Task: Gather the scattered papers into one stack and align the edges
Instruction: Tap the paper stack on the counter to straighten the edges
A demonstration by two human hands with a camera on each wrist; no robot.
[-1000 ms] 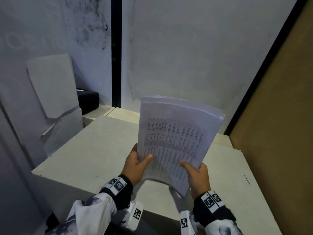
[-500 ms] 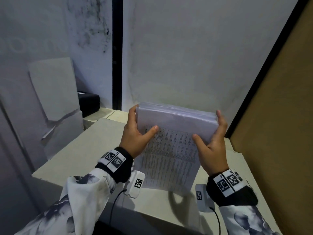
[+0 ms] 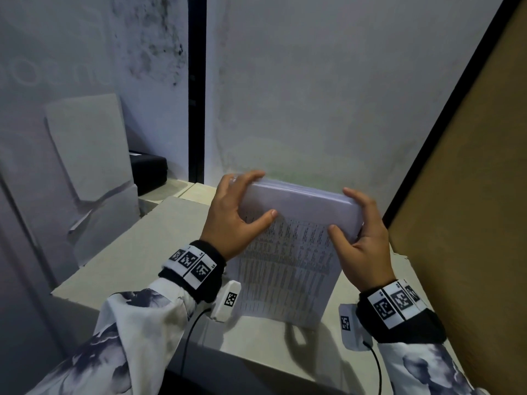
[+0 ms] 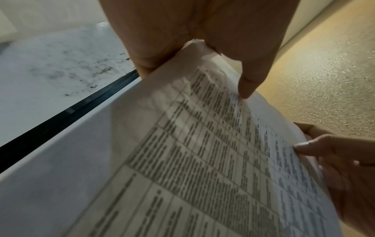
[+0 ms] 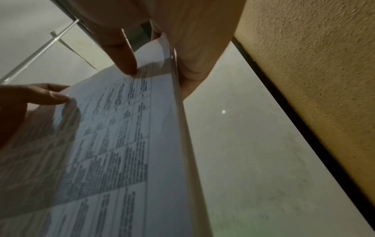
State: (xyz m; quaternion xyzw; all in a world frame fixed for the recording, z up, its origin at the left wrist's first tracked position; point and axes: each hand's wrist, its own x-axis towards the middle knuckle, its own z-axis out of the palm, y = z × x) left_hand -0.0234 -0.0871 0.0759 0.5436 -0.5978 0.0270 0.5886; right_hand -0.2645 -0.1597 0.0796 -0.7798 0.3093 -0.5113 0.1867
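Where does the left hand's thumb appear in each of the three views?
Head: left of centre, thumb on the white printed paper stack.
Left wrist: upper centre, thumb pointing down onto the stack's table.
Right wrist: far left edge, thumb on the sheet.
Shared landmark: the printed table.

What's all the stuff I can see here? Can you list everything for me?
stack of papers: one, white with printed tables, standing on edge on the table
table: one, pale, under the stack
black box: one, black, far left by the wall
grey boards: a few, leaning at the left wall
brown panel: one, right side
left hand: one, grips the stack's top left corner
right hand: one, grips the stack's top right corner
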